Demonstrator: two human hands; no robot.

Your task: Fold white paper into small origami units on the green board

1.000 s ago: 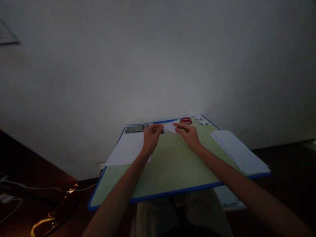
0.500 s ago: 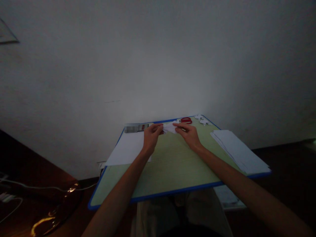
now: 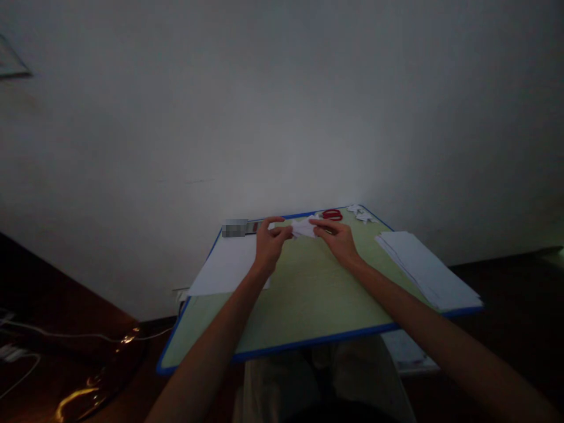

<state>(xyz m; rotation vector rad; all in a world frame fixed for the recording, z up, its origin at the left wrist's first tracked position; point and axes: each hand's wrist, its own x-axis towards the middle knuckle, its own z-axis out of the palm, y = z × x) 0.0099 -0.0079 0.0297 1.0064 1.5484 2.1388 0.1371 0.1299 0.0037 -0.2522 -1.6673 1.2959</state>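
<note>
The right hand pinched pointed white paper (folded, perhaps; the light was dim), while the left hand, index raised, held its fingers apart alongside.

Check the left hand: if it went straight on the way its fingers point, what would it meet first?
Likely the folded white paper, pinched by the right hand; the left hand looks right at its edge. Depth is hard to judge from one view.
</note>
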